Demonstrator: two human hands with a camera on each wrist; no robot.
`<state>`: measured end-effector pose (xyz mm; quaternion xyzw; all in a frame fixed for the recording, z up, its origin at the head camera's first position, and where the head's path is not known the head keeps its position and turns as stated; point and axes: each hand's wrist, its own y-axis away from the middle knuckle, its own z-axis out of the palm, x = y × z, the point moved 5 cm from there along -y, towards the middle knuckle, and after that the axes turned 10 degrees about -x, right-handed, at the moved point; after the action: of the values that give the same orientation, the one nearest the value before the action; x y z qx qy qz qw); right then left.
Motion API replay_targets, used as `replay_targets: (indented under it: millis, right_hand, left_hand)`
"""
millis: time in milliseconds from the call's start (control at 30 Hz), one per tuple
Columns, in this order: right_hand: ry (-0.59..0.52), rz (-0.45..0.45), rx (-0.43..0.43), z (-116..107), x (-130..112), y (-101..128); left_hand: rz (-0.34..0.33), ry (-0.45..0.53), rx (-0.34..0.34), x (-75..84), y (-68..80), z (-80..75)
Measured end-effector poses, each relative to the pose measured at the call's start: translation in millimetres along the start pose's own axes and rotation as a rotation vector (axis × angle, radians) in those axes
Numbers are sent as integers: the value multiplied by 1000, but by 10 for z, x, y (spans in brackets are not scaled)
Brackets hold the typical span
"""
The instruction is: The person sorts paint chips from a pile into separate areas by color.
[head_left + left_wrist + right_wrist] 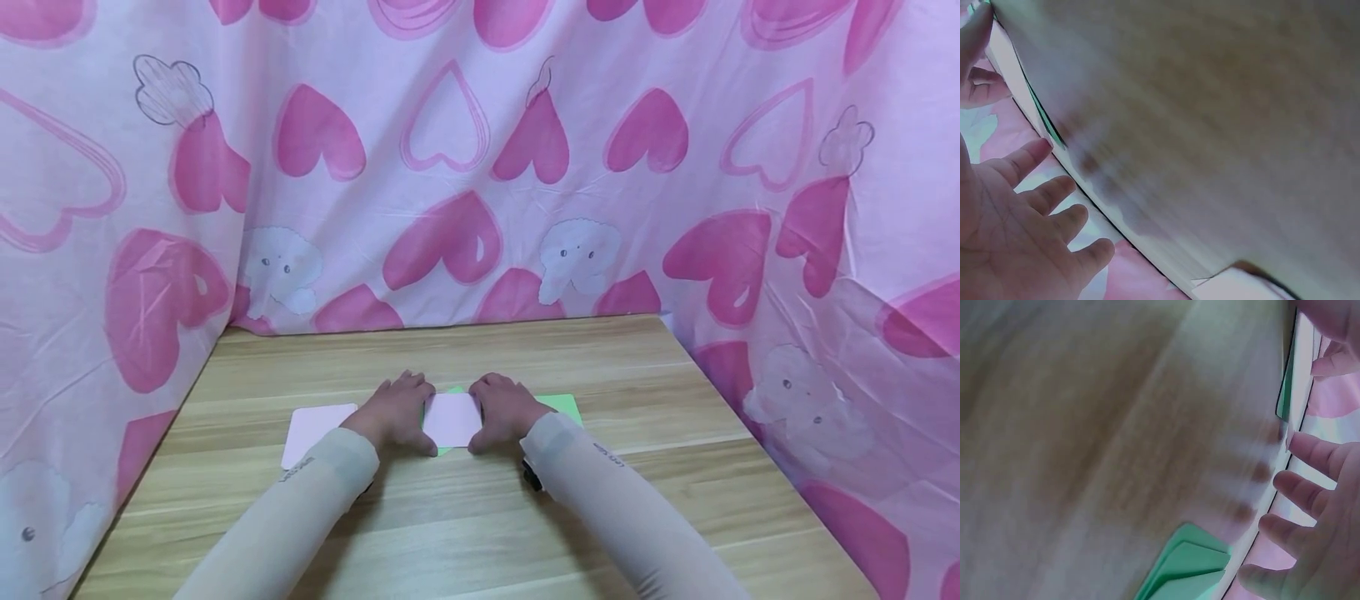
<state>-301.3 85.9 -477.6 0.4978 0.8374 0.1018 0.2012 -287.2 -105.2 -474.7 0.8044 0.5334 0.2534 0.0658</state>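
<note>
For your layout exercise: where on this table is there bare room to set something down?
Free: the wooden table strip between the hands and the heart curtain, and the near edge around the sleeves. Crowded: mid-table, where left hand and right hand flank the pink paper, with green paper beside.

Both forearms, in pale sleeves, reached toward 12 o'clock. Left hand (396,410) and right hand (504,408) lay palm-down side by side, fingers (1047,194) spread, nearly straight.

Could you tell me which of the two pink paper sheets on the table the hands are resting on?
It is the pink sheet lying over the green paper, between the left hand and right hand. The other pink sheet lies untouched further left.
</note>
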Motion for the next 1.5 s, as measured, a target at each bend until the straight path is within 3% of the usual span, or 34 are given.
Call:
replay_targets:
  millis: [267,500,900,1167,1500]
  right_hand:
    - [-54,-33,10,-139,-20,30]
    - [-44,-82,60,-229,-201,-8]
    - [33,-150,81,-163,-741,-194]
    - [61,-148,68,-99,-1017,-282]
    - [90,-150,89,-36,-1322,-402]
  left_hand:
    - [-1,-6,24,8,54,-91]
    - [4,33,67,-192,154,-171]
    - [-11,45,126,-590,597,-171]
    - [-42,19,149,-795,815,-128]
    - [-94,1,146,-1004,1047,-187]
